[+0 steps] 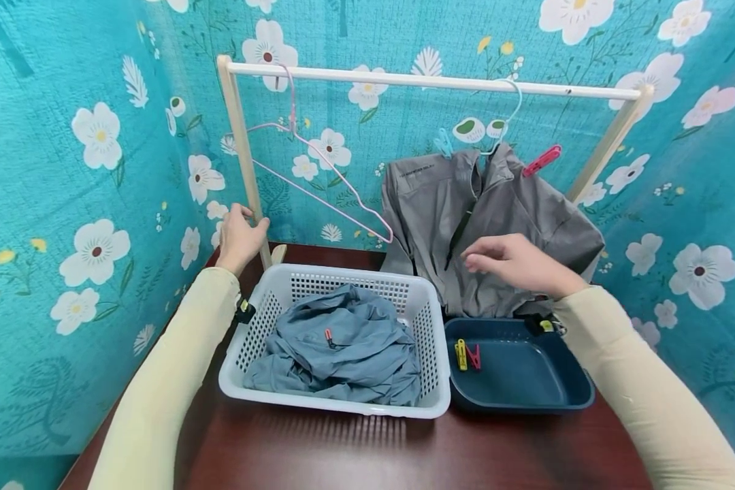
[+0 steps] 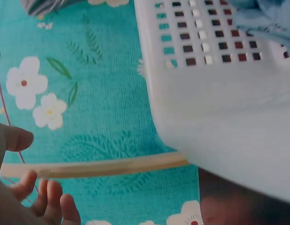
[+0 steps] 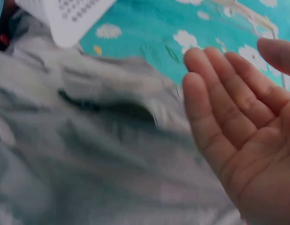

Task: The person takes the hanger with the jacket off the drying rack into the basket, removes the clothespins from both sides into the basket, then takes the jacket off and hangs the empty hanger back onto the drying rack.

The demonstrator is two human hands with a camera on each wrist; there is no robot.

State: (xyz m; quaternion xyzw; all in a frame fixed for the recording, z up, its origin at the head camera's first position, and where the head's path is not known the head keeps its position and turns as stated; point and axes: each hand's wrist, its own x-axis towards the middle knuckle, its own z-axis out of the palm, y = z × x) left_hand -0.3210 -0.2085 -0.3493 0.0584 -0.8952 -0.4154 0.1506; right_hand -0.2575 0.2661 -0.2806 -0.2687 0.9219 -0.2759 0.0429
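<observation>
My left hand is at the left post of a wooden hanging rack, thumb and loosely bent fingers on either side of it. In the left wrist view the fingers stand apart from the thumb without clasping the post; whether they touch it I cannot tell. My right hand is held in front of a grey jacket, empty, its fingers nearly straight in the right wrist view. The jacket hangs on a light-blue hanger, with a blue clothespin and a pink clothespin at its shoulders.
A pink hanger hangs bare from the rail. In front stands a white basket holding a blue-grey garment. Right of it, a dark blue tray holds a yellow clothespin and a pink one. Floral cloth surrounds the table.
</observation>
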